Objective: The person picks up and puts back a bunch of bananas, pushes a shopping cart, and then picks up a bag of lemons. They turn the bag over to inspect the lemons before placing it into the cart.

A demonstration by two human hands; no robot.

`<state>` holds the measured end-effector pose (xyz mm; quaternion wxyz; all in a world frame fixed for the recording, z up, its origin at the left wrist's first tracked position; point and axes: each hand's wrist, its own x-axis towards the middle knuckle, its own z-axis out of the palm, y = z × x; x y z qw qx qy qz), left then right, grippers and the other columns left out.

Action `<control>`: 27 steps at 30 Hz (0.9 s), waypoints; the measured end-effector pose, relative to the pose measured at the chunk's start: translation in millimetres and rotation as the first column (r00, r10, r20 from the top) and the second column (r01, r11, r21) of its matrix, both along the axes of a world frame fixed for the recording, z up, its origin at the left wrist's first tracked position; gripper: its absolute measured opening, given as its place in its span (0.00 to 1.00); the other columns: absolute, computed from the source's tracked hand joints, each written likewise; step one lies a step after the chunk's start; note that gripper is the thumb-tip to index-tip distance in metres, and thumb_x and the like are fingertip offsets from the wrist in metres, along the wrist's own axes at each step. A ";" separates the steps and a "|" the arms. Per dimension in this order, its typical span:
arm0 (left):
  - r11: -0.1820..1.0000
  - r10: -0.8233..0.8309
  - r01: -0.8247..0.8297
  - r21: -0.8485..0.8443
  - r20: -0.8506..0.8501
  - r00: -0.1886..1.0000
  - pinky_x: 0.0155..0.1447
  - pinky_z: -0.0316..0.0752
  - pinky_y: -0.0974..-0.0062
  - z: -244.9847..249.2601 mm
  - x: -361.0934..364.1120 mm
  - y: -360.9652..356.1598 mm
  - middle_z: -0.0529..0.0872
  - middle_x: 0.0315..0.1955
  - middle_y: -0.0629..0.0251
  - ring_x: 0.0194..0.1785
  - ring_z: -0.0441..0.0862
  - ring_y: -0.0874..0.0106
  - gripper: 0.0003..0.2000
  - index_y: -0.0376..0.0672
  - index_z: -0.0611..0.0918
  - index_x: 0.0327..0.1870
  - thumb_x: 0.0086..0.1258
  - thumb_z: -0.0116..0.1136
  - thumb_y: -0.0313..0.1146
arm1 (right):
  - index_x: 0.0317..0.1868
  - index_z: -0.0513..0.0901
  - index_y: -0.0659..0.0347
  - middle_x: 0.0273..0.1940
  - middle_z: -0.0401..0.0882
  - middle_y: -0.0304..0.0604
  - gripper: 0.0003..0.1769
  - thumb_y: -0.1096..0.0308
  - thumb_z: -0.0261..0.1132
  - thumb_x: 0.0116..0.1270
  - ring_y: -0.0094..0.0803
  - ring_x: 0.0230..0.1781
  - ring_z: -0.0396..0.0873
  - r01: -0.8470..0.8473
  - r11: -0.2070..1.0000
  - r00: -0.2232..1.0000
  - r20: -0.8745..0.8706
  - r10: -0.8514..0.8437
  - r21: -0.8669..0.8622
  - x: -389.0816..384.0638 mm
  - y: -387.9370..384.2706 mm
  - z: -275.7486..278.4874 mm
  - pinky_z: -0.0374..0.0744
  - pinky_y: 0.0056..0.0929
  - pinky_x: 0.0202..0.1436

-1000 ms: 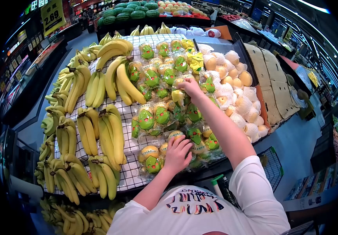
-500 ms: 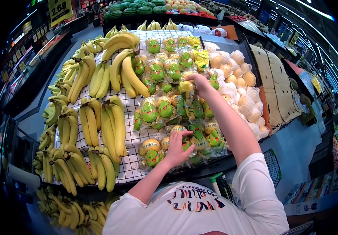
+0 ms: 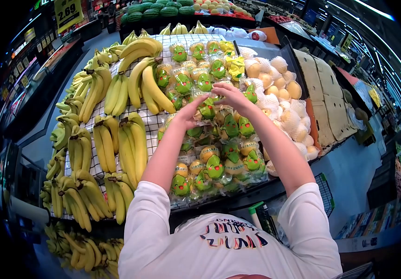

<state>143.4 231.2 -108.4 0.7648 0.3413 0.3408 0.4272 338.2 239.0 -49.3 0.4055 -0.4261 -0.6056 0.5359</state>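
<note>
My left hand point(image 3: 189, 114) reaches over the display of clear bags of yellow fruit, printed with green cartoon leaves. Its fingers stretch toward the right, with the tips near the upper edge of one fruit bag point(image 3: 207, 111). Facing it from the other side, my right hand point(image 3: 232, 96) is open, fingers extended and apart above the same bag. The two sets of fingertips nearly meet over it. Several more bags point(image 3: 215, 166) lie in rows closer to my body, and others point(image 3: 183, 83) lie beyond my hands.
Bunches of bananas point(image 3: 134, 144) cover the left side of the white grid-patterned stand. On the right are pale fruits in white foam nets point(image 3: 298, 122). Yellow crumpled wrapping point(image 3: 235, 67) lies behind my right hand. Watermelons point(image 3: 159, 10) are piled at the back. A shopping cart point(image 3: 325, 195) stands at right.
My left hand has moved up and away from the near bags to the middle of the display. My right hand has shifted slightly left, and its fingers have straightened.
</note>
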 end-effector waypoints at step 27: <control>0.935 -0.355 0.325 0.141 0.374 0.857 0.59 0.82 0.56 -16.7 1.8 -212.4 0.81 0.55 0.55 0.59 0.81 0.59 0.38 0.35 0.72 0.66 0.52 0.76 0.37 | 0.60 0.78 0.63 0.49 0.83 0.42 0.19 0.62 0.58 0.76 0.26 0.42 0.83 0.225 0.965 0.952 -0.182 -0.248 -0.137 38.1 -232.5 -35.9 0.80 0.25 0.48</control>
